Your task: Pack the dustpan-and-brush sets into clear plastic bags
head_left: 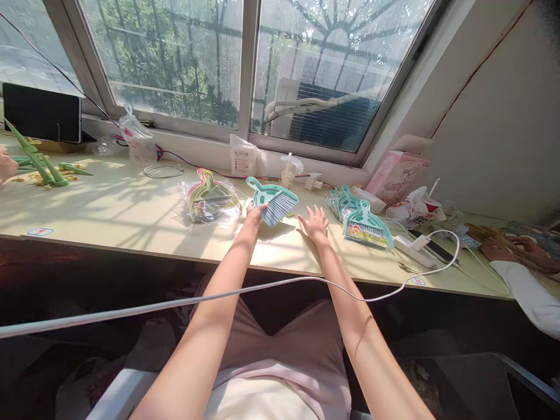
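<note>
My left hand (255,213) grips a mint-green mini dustpan with a brush (275,201), tilted above the table, its grey bristles facing me. Nothing is in my right hand (315,223); its fingers are spread just over the tabletop, a little right of the bristles. Left of my left hand lies a pile of pink and green dustpan sets (212,198) in clear plastic. To the right of my right hand, a mint dustpan set with a colourful label (367,226) lies in front of more mint sets (345,199) in clear wrapping.
A white cable (271,284) crosses in front of my forearms to a power strip (413,252) at right. Along the window stand a clear bag (137,137), a white packet (244,156) and a small bottle (289,170). Another person's hand (6,165) is at far left near green pieces (48,169).
</note>
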The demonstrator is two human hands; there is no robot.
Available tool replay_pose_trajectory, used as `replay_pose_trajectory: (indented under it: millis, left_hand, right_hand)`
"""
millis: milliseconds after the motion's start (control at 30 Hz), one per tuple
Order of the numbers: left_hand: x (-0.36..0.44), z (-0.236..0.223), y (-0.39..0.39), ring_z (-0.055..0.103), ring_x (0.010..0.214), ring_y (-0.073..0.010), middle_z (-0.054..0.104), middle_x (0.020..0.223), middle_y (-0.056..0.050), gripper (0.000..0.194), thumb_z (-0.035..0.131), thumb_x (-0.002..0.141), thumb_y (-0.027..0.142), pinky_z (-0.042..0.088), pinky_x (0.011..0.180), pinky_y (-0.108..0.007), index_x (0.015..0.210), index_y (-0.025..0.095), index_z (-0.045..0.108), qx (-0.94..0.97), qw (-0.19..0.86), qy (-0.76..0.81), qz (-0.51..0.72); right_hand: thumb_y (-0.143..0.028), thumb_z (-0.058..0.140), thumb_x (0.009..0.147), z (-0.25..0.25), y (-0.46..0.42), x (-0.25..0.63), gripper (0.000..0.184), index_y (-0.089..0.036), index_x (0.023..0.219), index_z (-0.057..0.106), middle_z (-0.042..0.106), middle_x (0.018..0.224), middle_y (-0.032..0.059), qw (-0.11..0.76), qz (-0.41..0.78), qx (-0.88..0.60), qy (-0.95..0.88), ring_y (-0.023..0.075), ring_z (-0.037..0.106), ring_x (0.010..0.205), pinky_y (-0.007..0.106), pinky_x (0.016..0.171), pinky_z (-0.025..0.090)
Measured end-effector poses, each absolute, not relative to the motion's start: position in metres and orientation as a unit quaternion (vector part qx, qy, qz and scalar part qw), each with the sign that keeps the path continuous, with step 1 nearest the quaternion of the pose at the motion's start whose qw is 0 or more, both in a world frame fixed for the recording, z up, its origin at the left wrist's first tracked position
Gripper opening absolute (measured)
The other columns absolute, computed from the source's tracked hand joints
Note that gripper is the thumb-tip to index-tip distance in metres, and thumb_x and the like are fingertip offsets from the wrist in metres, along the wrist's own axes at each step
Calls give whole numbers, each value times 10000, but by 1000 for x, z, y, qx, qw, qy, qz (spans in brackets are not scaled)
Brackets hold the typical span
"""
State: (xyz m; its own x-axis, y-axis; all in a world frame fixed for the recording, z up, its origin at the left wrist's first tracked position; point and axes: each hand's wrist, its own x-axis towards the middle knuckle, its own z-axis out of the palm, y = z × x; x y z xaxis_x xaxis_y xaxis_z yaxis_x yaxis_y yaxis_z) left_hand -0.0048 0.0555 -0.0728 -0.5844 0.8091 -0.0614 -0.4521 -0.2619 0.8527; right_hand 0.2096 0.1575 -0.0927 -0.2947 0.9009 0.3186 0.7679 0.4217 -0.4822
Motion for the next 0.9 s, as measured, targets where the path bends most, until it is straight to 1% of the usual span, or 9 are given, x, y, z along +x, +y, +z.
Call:
replay_pose_trajectory:
  millis: [100, 167, 233, 300, 433, 567, 667, 767, 900]
  left_hand:
    - [-7, -74, 59, 808, 1098, -245, 817, 1272, -88, 914, 976, 799, 171, 661, 945, -350, 1615, 272, 579, 172, 413, 437, 780]
    - [-7, -76, 60, 807, 1095, -236, 819, 1270, -82, 894, 947, 816, 126, 661, 937, -337, 1618, 277, 584, 166, 414, 436, 782]
    - [-8, -77, 60, 806, 1086, -234, 823, 1265, -79, 869, 925, 824, 93, 660, 920, -331, 1607, 279, 598, 165, 415, 436, 781]
    - [-8, -78, 59, 808, 1072, -240, 829, 1244, -77, 853, 928, 817, 89, 660, 898, -332, 1588, 278, 615, 166, 414, 441, 779]
    - [-8, -77, 59, 812, 1056, -256, 836, 1200, -83, 835, 957, 801, 132, 659, 865, -341, 1561, 263, 638, 165, 401, 459, 775]
    - [-8, -76, 61, 809, 1061, -246, 831, 1223, -84, 812, 956, 800, 156, 653, 863, -334, 1545, 260, 651, 165, 395, 465, 775]
    - [-8, -76, 61, 806, 1067, -243, 830, 1226, -81, 774, 933, 798, 137, 648, 866, -330, 1518, 258, 675, 163, 394, 467, 775]
    - [-7, -76, 61, 810, 1070, -248, 834, 1200, -80, 751, 933, 792, 132, 650, 892, -345, 1494, 252, 695, 160, 390, 472, 774]
    - [-6, -75, 60, 819, 1064, -268, 832, 1201, -92, 791, 966, 799, 207, 667, 908, -379, 1531, 246, 668, 160, 396, 471, 772]
  right_hand:
    - [-448, 512, 1178, -92, 150, 200, 438, -337, 1544, 724, 454, 1829, 87, 162, 108, -459, -867, 364, 215, 1761, 770, 1386, 96]
    - [-425, 490, 1188, -91, 150, 198, 397, -334, 1414, 803, 532, 1775, 83, 151, 121, -458, -867, 373, 325, 1712, 783, 1370, 123]
    - [-414, 477, 1191, -89, 152, 197, 398, -285, 1261, 846, 670, 1630, 120, 171, 133, -478, -851, 368, 517, 1570, 750, 1360, 179]
    - [-399, 485, 1185, -89, 155, 197, 392, -239, 1139, 840, 756, 1473, 146, 203, 128, -494, -836, 344, 626, 1424, 688, 1365, 201]
    - [-460, 637, 1111, -90, 157, 197, 307, -203, 1135, 802, 730, 1459, 197, 272, 96, -540, -790, 384, 575, 1435, 684, 1355, 172]
    - [-507, 789, 989, -93, 160, 199, 330, -210, 1130, 819, 699, 1491, 204, 261, 124, -584, -758, 433, 492, 1504, 725, 1316, 209]
    - [-406, 799, 957, -96, 163, 200, 184, -240, 1026, 838, 756, 1409, 146, 271, 162, -588, -744, 386, 566, 1450, 656, 1325, 256]
    - [-297, 779, 911, -100, 166, 202, 75, -246, 941, 825, 816, 1203, 111, 320, 191, -599, -709, 344, 664, 1327, 562, 1289, 354]
    - [-249, 690, 925, -100, 176, 208, 64, -244, 929, 754, 812, 1046, 88, 464, 269, -590, -604, 297, 737, 1113, 468, 1153, 493]
